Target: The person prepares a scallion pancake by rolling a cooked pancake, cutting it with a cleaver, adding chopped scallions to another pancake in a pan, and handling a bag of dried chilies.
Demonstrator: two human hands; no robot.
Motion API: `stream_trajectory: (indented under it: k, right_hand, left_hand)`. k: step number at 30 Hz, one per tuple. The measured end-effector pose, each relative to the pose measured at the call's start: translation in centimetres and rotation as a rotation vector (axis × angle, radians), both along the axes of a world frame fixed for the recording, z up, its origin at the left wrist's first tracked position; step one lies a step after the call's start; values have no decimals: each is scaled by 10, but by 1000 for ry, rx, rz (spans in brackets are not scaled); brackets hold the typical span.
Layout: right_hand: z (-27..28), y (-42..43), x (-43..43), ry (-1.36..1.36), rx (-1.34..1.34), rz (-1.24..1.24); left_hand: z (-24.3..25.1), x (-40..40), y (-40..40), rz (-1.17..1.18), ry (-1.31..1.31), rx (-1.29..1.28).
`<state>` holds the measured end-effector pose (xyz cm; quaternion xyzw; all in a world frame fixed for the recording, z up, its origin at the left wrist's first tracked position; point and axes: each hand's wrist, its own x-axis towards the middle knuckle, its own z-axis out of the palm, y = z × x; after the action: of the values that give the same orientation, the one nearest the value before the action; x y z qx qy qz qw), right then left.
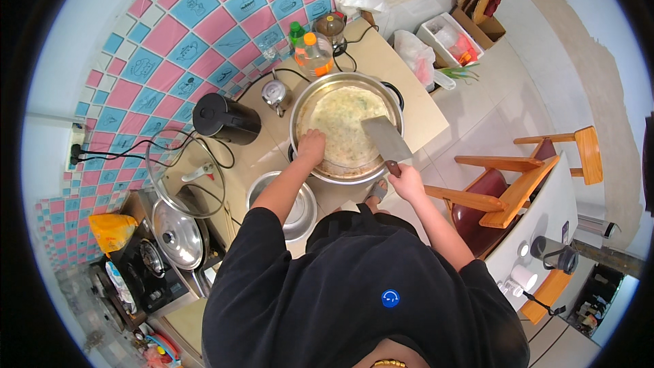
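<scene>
A wide, round metal pan [310,174] with black side handles stands on the counter before me. Inside it lies a large, pale, round flatbread [342,128] with greenish patches, browned near the pan's front. My right hand [407,182] grips the wooden handle of a cleaver [387,139]. Its broad steel blade slants across the pan's right rim, and the tip lies over the flatbread's right side. At the left edge of the flatbread is my left hand [311,147], fingers bent downward; the fingertips are hidden, so whether they pinch it is unclear.
Left of the pan are a metal basin [301,214], a small steel pot [276,93] and a black electric kettle [227,118]. Plastic bottles [316,56] stand behind it. A glass lid [185,174] leans further left, near a lidded wok [178,235]. Wooden chairs [490,189] stand right.
</scene>
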<state>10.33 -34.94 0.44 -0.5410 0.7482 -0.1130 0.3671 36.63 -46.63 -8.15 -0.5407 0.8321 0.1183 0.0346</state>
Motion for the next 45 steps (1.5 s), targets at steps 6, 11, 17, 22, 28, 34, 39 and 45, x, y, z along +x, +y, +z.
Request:
stream_trajectory:
  k: [6,11,17,22,28,34,39,45]
  right_hand:
    - [-14,-40,3,141,-49,107]
    - [21,-84,8,192,-21,231]
    - [2,-29,-22,-253,-45,24]
    - [35,21,-12,-286,-32,-101]
    - [23,41,-6,-296,53,-191]
    - [25,51,-1,-516,121,-340]
    - [33,52,5,-480,129,-340]
    - [11,43,8,-295,-3,-177]
  left_hand:
    - [2,-17,14,-13,-41,134]
    - [8,-55,50,81,69,304]
    - [31,-50,58,229,322,212]
    - [27,-15,49,313,369,-44]
    - [14,4,20,346,260,-25]
    - [26,1,24,447,229,19]
    - [29,1,29,432,230,-28]
    - [15,8,11,208,136,-153]
